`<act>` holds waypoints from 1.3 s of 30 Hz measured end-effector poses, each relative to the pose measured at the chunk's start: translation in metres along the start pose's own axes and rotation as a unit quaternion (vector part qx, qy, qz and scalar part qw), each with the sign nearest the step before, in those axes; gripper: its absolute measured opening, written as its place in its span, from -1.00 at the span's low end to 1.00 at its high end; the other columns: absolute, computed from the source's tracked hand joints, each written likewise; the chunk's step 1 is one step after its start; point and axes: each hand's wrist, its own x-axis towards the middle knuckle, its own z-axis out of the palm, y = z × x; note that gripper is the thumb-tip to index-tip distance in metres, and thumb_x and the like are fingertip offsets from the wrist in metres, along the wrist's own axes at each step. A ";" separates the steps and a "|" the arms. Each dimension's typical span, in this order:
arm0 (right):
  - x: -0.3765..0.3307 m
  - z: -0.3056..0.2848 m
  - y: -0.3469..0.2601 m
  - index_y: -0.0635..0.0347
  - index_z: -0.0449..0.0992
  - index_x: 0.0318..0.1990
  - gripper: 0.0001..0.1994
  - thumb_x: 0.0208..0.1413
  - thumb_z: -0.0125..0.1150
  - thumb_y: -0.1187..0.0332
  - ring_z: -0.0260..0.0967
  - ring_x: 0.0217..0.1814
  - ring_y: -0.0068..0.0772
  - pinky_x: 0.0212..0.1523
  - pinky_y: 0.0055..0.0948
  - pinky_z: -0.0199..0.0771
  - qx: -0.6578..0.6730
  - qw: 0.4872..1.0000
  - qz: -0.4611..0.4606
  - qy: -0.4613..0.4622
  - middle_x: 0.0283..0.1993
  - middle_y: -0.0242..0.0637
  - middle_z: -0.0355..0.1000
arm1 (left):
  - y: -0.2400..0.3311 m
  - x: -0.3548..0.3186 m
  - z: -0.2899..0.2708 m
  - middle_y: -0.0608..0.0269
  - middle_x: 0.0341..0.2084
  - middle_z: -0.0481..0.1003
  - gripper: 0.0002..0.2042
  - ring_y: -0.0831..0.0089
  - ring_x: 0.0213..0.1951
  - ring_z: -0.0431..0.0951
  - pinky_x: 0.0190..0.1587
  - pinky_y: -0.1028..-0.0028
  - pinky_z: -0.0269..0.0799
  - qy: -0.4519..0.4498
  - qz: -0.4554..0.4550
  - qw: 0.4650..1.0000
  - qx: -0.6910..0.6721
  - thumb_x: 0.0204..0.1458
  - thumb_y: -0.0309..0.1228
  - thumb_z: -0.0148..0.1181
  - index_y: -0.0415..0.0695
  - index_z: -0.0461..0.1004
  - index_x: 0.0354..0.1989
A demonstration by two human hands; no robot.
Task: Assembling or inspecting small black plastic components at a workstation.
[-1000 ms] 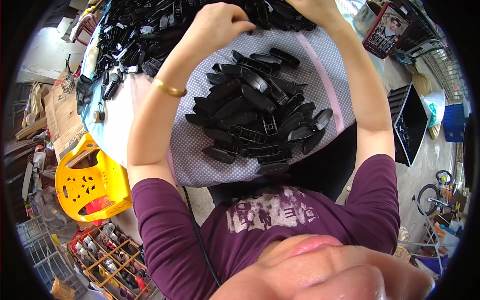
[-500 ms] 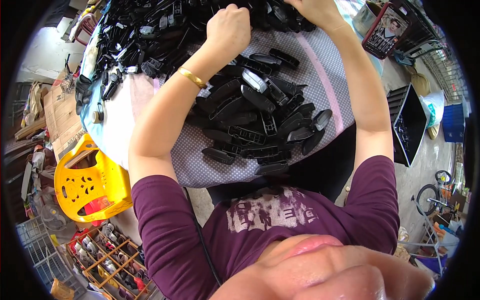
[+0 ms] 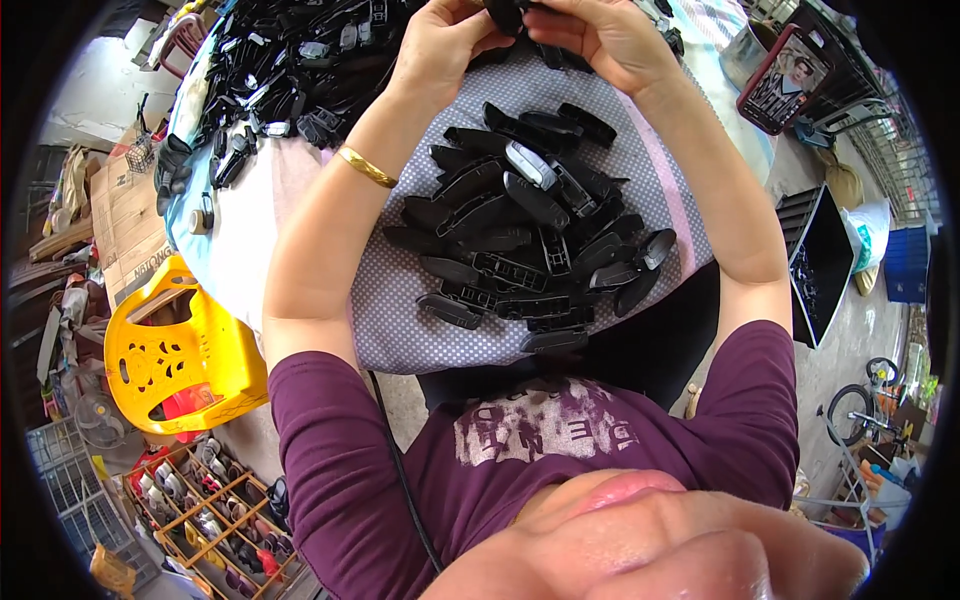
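The left hand [image 3: 441, 45] and the right hand [image 3: 622, 45] are pinching one black piece [image 3: 506, 17] between them, each grip nearly closed, over the dotted worktop [image 3: 400, 338]. A small black pile [image 3: 535, 205] is lying nearer the body. A bigger black heap [image 3: 300, 85] is spreading far left.

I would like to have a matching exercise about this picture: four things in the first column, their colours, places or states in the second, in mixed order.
1. Right hand
2. Bangle
3. Plastic chair
4. Nearer pile of black parts

A. Yellow, at the picture's left
B. On dotted cloth, between the forearms
C. Fingers at a dark part near the upper edge
D. Around the left forearm

Pairs: 1-C, 2-D, 3-A, 4-B
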 end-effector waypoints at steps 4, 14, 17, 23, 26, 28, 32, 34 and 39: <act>-0.004 0.008 0.005 0.28 0.58 -0.02 -0.80 0.32 0.27 0.35 0.63 -0.24 -0.38 -0.19 -0.41 0.71 -0.069 0.997 0.032 0.025 -0.20 -0.20 0.61 | -0.002 0.006 -0.009 0.23 -0.18 0.60 -0.84 0.42 -0.14 0.65 -0.04 0.39 0.66 -0.002 0.043 0.999 0.004 0.25 -0.68 0.06 -0.20 0.46 -0.07; -0.008 0.014 0.013 0.31 0.58 -0.04 -0.82 0.33 0.26 0.39 0.64 -0.24 -0.37 -0.23 -0.41 0.71 -0.066 0.996 -0.067 -0.008 -0.22 -0.22 0.60 | -0.005 0.011 -0.012 0.23 -0.18 0.60 -0.81 0.41 -0.12 0.65 0.00 0.38 0.64 -0.156 0.147 0.970 -0.114 0.24 -0.72 0.05 -0.17 0.47 -0.08; -0.008 0.013 0.007 0.31 0.58 -0.03 -0.83 0.33 0.25 0.41 0.63 -0.23 -0.39 -0.22 -0.45 0.70 -0.069 0.997 -0.042 -0.001 -0.22 -0.23 0.61 | 0.000 0.011 -0.013 0.22 -0.18 0.60 -0.79 0.41 -0.12 0.64 0.01 0.37 0.64 -0.053 0.095 0.994 -0.003 0.23 -0.74 0.03 -0.17 0.47 -0.07; -0.010 0.011 0.008 0.34 0.57 -0.03 -0.83 0.34 0.24 0.42 0.62 -0.24 -0.46 -0.21 -0.51 0.66 -0.228 0.950 -0.205 -0.066 -0.25 -0.28 0.60 | 0.002 0.009 -0.012 0.26 -0.21 0.59 -0.74 0.45 -0.12 0.63 0.01 0.39 0.63 -0.050 0.086 0.995 -0.004 0.20 -0.78 0.00 -0.18 0.48 -0.06; -0.012 0.019 0.011 0.35 0.56 -0.04 -0.82 0.35 0.23 0.41 0.62 -0.25 -0.44 -0.21 -0.48 0.68 -0.187 0.972 -0.145 -0.012 -0.23 -0.24 0.60 | 0.002 0.010 -0.013 0.30 -0.23 0.58 -0.74 0.49 -0.15 0.61 0.00 0.42 0.62 -0.045 0.132 0.987 0.076 0.19 -0.79 0.00 -0.19 0.49 -0.08; -0.013 0.021 0.011 0.36 0.56 -0.03 -0.81 0.36 0.22 0.40 0.62 -0.26 -0.42 -0.21 -0.46 0.68 -0.169 0.977 -0.128 -0.007 -0.22 -0.23 0.60 | 0.002 0.008 -0.009 0.31 -0.24 0.58 -0.74 0.50 -0.16 0.61 -0.01 0.43 0.61 -0.035 0.127 0.988 0.078 0.19 -0.80 0.00 -0.19 0.49 -0.09; -0.010 0.019 0.013 0.38 0.54 -0.01 -0.79 0.38 0.19 0.38 0.63 -0.26 -0.38 -0.22 -0.44 0.70 -0.138 0.985 -0.098 -0.015 -0.20 -0.19 0.59 | -0.004 0.015 -0.015 0.32 -0.24 0.58 -0.72 0.51 -0.17 0.61 -0.01 0.46 0.61 -0.163 0.197 0.964 -0.067 0.17 -0.82 0.00 -0.19 0.50 -0.10; -0.011 0.020 0.013 0.38 0.54 -0.01 -0.79 0.38 0.19 0.38 0.63 -0.27 -0.38 -0.23 -0.44 0.70 -0.144 0.984 -0.100 -0.009 -0.20 -0.19 0.59 | -0.001 0.010 -0.014 0.31 -0.23 0.58 -0.73 0.51 -0.16 0.61 -0.01 0.46 0.61 -0.097 0.160 0.982 0.011 0.17 -0.82 0.01 -0.19 0.50 -0.10; -0.016 0.024 0.011 0.37 0.54 -0.01 -0.79 0.38 0.18 0.37 0.63 -0.28 -0.38 -0.25 -0.44 0.69 -0.156 0.984 -0.088 0.017 -0.20 -0.19 0.59 | 0.012 0.005 -0.006 0.31 -0.23 0.59 -0.74 0.51 -0.16 0.62 -0.02 0.46 0.62 -0.014 0.110 0.991 0.082 0.17 -0.81 0.03 -0.20 0.51 -0.10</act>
